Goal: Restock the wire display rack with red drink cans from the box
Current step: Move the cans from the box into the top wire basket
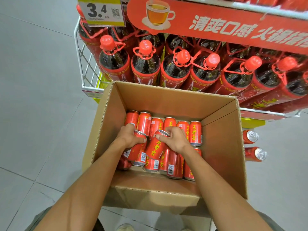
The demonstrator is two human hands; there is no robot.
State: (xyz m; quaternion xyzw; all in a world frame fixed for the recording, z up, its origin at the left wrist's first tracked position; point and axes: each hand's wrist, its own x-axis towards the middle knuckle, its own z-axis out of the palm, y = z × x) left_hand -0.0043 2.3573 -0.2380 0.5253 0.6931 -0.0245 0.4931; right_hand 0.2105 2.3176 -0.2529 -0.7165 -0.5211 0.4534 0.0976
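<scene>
Large dark bottles [146, 64] with red caps are being displayed in rows at the far side. A yellow price tag [101, 11] reading 3.4 is being shown far left, beside a red banner [216, 25] picturing a teacup. Grey floor tiles [38, 97] are being seen left.

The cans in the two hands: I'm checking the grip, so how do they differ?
The left hand wraps its can around the upper body; the right hand pinches its can at the top rim. The right can shows yellow lettering, the left a barcode. Both are red, tilted, inside the box.
</scene>
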